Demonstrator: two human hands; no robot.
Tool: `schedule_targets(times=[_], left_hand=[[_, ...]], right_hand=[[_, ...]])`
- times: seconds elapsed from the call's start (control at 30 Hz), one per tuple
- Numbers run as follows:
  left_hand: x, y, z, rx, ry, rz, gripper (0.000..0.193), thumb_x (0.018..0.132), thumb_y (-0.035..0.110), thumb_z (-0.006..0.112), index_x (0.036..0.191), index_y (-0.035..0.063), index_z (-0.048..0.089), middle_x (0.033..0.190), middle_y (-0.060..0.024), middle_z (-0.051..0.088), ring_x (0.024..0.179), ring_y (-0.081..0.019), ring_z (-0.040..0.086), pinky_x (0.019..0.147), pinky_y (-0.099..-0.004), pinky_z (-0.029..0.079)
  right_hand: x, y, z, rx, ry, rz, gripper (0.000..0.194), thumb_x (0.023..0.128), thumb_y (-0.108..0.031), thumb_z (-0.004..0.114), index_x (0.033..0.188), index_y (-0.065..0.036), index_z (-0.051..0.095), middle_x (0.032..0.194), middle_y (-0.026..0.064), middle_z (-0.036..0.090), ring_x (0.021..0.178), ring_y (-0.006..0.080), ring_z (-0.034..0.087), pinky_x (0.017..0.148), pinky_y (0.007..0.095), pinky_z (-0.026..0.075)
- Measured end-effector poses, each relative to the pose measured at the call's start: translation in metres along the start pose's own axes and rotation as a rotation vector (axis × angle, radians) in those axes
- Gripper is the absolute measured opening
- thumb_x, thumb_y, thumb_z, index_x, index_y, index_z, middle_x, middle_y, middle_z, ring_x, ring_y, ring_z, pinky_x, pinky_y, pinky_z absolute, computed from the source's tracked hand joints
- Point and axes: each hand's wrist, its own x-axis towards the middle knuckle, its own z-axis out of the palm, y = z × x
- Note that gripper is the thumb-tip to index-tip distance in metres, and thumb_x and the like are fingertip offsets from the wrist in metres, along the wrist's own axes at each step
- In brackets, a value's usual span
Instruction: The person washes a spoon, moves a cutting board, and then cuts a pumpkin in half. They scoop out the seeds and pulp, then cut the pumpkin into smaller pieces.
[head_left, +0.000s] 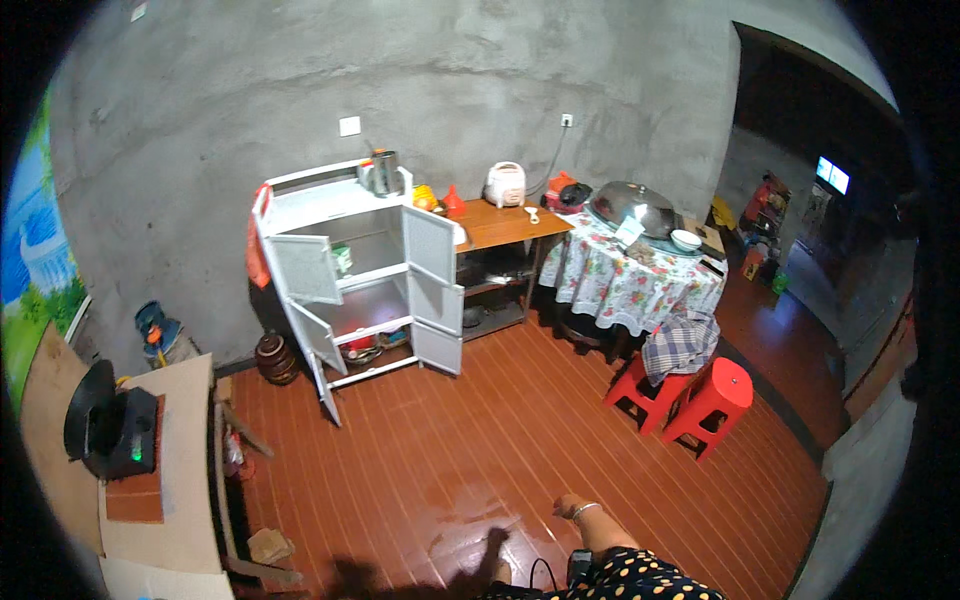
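My right hand (571, 505) hangs over the brown striped floor (450, 442), a pale bracelet (586, 510) at its wrist. Its fingers look loosely bent, and nothing shows in them. A polka-dot garment (637, 576) fills the bottom edge, beside a small black device (580, 566) with a cord. Left of that is a small patch of skin (502, 573), perhaps part of my left hand; it is mostly cut off. Ahead, a white cabinet (337, 279) stands with several doors swung out. A metal kettle (385, 174) is on its top.
A wooden table (510, 221) carries a rice cooker (506, 184). On the flowered tablecloth (630, 285) sit a domed metal cover (634, 204) and bowls (685, 240). Two red stools (712, 401) stand at right, near a doorway. A black stove (124, 435) rests on cardboard at left.
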Motion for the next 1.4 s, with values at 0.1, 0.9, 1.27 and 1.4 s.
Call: schedule_targets(times=[0.1, 0.9, 1.27, 1.4], left_hand=[[0.018, 0.04, 0.053, 0.101, -0.039, -0.008, 0.027, 0.086, 0.011, 0.051, 0.113, 0.0071, 0.053, 0.09, -0.0106, 0.063, 0.074, -0.0226, 0.061, 0.059, -0.0377, 0.052], [0.213, 0.363, 0.283, 0.814, -0.27, 0.001, 0.03, 0.085, 0.009, 0.051, 0.115, 0.0095, 0.053, 0.094, -0.0101, 0.063, 0.078, -0.0213, 0.062, 0.06, -0.0372, 0.052], [0.25, 0.485, 0.542, 1.282, -0.568, 0.205, 0.032, 0.085, 0.008, 0.051, 0.116, 0.0105, 0.053, 0.097, -0.0098, 0.063, 0.08, -0.0207, 0.062, 0.061, -0.037, 0.052], [0.233, 0.47, 0.636, 1.321, -0.63, 0.208, 0.033, 0.084, 0.007, 0.051, 0.117, 0.0109, 0.053, 0.097, -0.0097, 0.063, 0.081, -0.0205, 0.062, 0.061, -0.0369, 0.052]], right_hand=[[-0.003, 0.05, -0.012, 0.12, 0.077, 0.113, 0.036, 0.079, -0.035, 0.056, 0.107, -0.014, 0.064, 0.114, 0.015, 0.059, 0.106, 0.032, 0.056, 0.089, 0.0414, 0.045], [-0.066, 0.308, 0.002, 0.633, 0.09, 0.651, 0.039, 0.086, -0.022, 0.055, 0.121, -0.006, 0.055, 0.094, 0.0108, 0.062, 0.073, 0.0192, 0.057, 0.061, 0.0342, 0.048], [-0.218, 0.27, 0.029, 0.881, 0.464, 1.083, 0.027, 0.086, -0.028, 0.054, 0.102, -0.007, 0.061, 0.098, 0.0144, 0.063, 0.086, 0.0296, 0.061, 0.071, 0.0399, 0.05], [-0.27, 0.285, 0.092, 0.354, -0.302, 0.767, 0.029, 0.088, -0.03, 0.053, 0.111, -0.014, 0.06, 0.112, 0.0089, 0.061, 0.099, 0.0259, 0.059, 0.076, 0.0363, 0.051]])
